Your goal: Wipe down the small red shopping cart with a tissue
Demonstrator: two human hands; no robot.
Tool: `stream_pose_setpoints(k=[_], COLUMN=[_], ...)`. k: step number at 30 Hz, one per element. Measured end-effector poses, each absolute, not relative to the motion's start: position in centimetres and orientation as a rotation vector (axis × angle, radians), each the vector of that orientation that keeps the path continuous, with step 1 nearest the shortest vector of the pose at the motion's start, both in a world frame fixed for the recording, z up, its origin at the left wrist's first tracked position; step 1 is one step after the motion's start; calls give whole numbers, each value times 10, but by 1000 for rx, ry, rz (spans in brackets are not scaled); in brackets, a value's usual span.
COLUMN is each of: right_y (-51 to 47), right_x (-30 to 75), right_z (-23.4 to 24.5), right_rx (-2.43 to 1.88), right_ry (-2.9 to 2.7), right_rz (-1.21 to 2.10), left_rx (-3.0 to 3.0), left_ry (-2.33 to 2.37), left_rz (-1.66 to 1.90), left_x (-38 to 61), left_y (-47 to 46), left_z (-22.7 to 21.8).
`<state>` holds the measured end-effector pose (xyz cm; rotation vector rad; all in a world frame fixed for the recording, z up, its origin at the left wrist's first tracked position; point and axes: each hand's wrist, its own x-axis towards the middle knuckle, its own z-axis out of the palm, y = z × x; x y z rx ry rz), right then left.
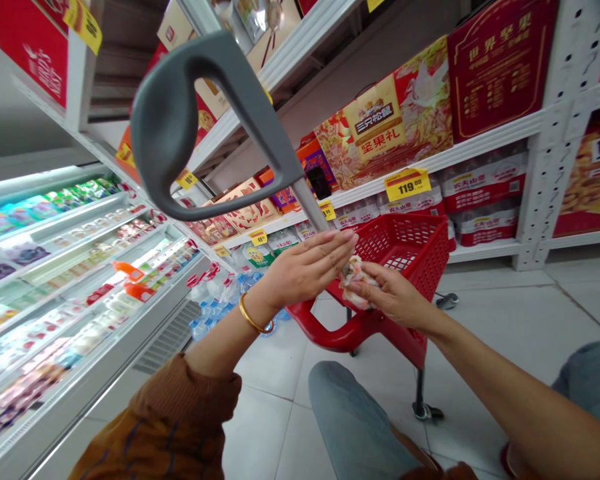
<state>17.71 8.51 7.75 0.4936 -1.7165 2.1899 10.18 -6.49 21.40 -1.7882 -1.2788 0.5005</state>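
Left hand (305, 267): your fingers pressed together, straight
Right hand (397, 301): pinching cloth (356, 297)
Cloth: between thumb and fingers, beside left fingertips

From my head, my one camera looks forward and down, tilted so the shelves (527, 125) slant. My left hand (303, 270) and right hand (395, 295) sit close, mid-view; the lit cooler (80, 393) lies farther off, leftward.

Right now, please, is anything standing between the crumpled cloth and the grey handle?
Yes. The left hand covers part of the pole between the grey handle and the crumpled cloth in the right hand. Above the left hand, nothing visible blocks the pole.
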Motion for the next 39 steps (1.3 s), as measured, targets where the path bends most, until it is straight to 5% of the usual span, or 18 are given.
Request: stream_pose_setpoints(k=[8, 17, 25, 39], right_y=[88, 117, 99, 104], right_x=[182, 191, 177, 180], right_z=[52, 54, 54, 20], right_rx=[485, 618, 440, 544], right_ry=[-1868, -2257, -2097, -2191], right_rz=[2122, 1433, 1625, 1012], left_rx=[-1752, -1798, -1822, -1871], left_ry=[-1305, -1344, -1473, -1532], left_rz=[558, 640, 666, 447], left_x=[106, 114, 109, 104], left_y=[-68, -70, -62, -64], left_z=[211, 193, 172, 166])
